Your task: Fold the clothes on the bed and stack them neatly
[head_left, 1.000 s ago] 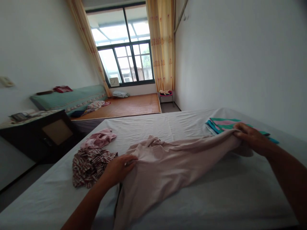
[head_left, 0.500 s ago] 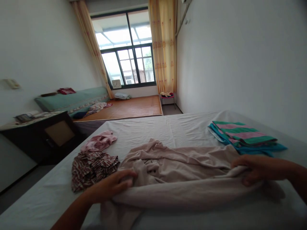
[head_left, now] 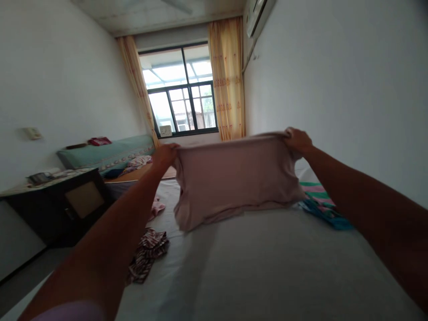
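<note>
A dusty-pink garment (head_left: 234, 178) hangs stretched between my two hands, lifted above the bed; its exact kind I cannot make out. My left hand (head_left: 166, 155) grips its upper left corner with closed fingers. At the upper right corner my right hand (head_left: 298, 140) pinches the cloth. The top edge runs nearly straight between them, and the lower edge hangs loose, slightly blurred, close over the white sheet (head_left: 261, 263).
Left on the bed lie a striped ruffled garment (head_left: 147, 254) and a pink cloth (head_left: 157, 207), both partly behind my left arm. Folded green-and-pink striped cloth (head_left: 317, 194) lies right, over blue fabric (head_left: 329, 218). A dark cabinet (head_left: 56, 218) stands beyond the bed's left side.
Both hands have lifted the dusty-pink garment off the bed, raising it up and forward. It now hangs spread out instead of lying bunched. The camera view has tilted upward.
</note>
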Demonstrator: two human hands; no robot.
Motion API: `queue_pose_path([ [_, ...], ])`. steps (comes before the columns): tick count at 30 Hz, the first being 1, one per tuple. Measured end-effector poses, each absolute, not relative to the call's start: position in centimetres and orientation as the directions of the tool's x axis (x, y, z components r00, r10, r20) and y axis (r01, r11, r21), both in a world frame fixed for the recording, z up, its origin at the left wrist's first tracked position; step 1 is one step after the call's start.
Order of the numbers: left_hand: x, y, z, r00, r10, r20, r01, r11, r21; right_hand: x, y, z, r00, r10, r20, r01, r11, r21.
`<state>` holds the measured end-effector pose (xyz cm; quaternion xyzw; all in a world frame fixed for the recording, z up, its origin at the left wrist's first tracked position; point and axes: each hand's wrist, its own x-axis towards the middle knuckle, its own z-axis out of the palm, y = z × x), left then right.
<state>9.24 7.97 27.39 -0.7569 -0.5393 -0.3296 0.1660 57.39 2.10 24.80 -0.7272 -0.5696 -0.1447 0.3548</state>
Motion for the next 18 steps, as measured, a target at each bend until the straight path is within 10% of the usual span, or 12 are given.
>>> queue_pose_path([
  [5,6.8,8.0,35.6,-0.051,0.468,0.882,0.852,-0.441,0.283,57.6,0.9,31.3,0.362,0.427,0.829,0.892,0.101,-0.441],
  [10,3.1,4.2,31.2,-0.062,0.571,0.819,0.658,-0.593,0.463,57.3,-3.3,27.3,0.170,0.566,0.807,0.859,0.316,-0.403],
  [15,-1.6,-2.4,20.8,0.225,0.893,0.389,0.600,-0.441,0.667,57.5,-9.6,19.0,-0.253,0.873,0.418,0.802,0.430,-0.414],
  [18,-2.8,-6.9,15.0,0.599,0.800,-0.009,0.590,-0.434,0.681,57.8,-13.9,13.4,-0.286,0.937,0.202,0.831,0.347,-0.435],
])
